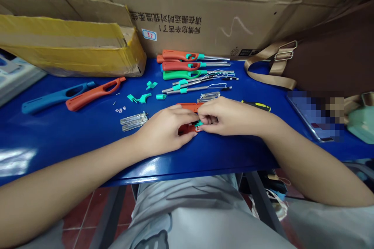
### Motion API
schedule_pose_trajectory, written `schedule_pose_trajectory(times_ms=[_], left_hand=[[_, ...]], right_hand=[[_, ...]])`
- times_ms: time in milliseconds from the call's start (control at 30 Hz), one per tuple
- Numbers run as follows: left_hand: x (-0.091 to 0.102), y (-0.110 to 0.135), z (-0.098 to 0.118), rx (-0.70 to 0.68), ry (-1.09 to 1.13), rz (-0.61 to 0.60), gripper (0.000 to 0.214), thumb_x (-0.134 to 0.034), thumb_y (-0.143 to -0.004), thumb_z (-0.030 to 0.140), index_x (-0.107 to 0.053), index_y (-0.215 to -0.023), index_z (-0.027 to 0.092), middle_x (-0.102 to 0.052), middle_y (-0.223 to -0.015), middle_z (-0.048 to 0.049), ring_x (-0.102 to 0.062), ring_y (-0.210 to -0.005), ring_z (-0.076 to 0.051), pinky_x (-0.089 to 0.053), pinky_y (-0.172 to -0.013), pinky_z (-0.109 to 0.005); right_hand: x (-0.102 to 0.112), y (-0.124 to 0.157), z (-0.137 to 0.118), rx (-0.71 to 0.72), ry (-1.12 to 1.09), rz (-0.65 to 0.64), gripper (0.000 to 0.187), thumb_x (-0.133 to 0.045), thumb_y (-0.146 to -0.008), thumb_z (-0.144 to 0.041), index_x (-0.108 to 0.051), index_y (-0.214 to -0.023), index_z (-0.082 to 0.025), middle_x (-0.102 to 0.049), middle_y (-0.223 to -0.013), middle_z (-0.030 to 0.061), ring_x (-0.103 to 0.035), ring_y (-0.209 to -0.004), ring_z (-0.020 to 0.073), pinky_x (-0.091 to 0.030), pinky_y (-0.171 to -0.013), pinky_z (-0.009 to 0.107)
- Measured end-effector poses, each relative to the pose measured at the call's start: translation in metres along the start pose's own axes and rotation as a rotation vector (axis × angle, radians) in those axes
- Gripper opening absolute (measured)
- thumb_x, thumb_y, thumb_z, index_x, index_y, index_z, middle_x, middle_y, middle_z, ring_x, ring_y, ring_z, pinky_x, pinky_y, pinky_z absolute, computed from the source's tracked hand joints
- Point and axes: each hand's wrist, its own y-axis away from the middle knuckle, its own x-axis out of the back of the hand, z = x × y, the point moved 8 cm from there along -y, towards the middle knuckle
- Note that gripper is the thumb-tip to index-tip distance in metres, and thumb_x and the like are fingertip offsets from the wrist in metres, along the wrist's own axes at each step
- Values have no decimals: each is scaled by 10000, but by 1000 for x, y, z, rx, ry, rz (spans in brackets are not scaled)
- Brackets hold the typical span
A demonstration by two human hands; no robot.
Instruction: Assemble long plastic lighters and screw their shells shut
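My left hand is closed around a red lighter shell half near the table's front edge. Thumb and fingers of my right hand pinch at a small teal part at the right end of that shell, where thin white wire shows. Just behind my fingers lies another orange-red shell piece. Clear fuel tanks rest left of my left hand, and another clear tank lies behind my right hand. My fingers hide much of the shell's inside.
Assembled lighters, metal tubes with wires and loose teal parts lie behind my hands. A blue shell and an orange shell are left. A yellow-black tool, phone and cardboard boxes surround the area.
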Motion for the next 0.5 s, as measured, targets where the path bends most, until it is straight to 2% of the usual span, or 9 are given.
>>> schedule_pose_trajectory(times_ms=[100,167,267,333,433,500], left_hand=[[13,1,-1,-7,-130,-35,273,-650,-879,262,-693,-1146,223,-730,-1185,-63,-677,-1063,-254,-528,-924,-367],[32,3,-6,7,-226,-44,219,-641,-861,286,-696,-1063,219,-734,-1102,-53,-686,-996,-251,-531,-839,-342],[64,11,-25,125,-405,-107,146,-679,-778,259,-691,-923,250,-738,-928,-5,-651,-723,-198,-452,-613,-287],[83,19,-41,233,-543,-174,130,-722,-760,303,-706,-881,259,-733,-834,10,-599,-619,-179,-366,-540,-268],[92,38,-67,468,-544,-373,166,-721,-813,420,-723,-802,254,-689,-662,31,-537,-502,-147,-300,-483,-247],[89,48,-75,552,-452,-463,227,-696,-845,459,-721,-752,253,-680,-626,43,-540,-488,-137,-301,-471,-241]], right_hand=[[0,1,0,-4,5,-22,174,-589,-842,-157,-495,-699,-190,-538,-670,-31,-474,-623,112,-293,-593,254],[0,2,0,-2,8,-19,179,-588,-845,-156,-494,-697,-190,-533,-665,-33,-468,-619,111,-294,-596,254],[0,3,1,-6,-2,-18,191,-608,-856,-185,-502,-697,-188,-544,-679,-31,-470,-620,108,-301,-600,251],[0,3,3,-23,-12,-26,196,-620,-856,-197,-504,-698,-190,-556,-686,-27,-479,-621,110,-305,-598,249],[0,2,3,-43,-22,-30,196,-625,-852,-190,-507,-695,-189,-571,-690,-22,-488,-615,111,-308,-588,246],[1,1,3,-44,-19,-25,195,-625,-855,-193,-512,-697,-188,-579,-700,-19,-489,-614,109,-308,-584,245]])
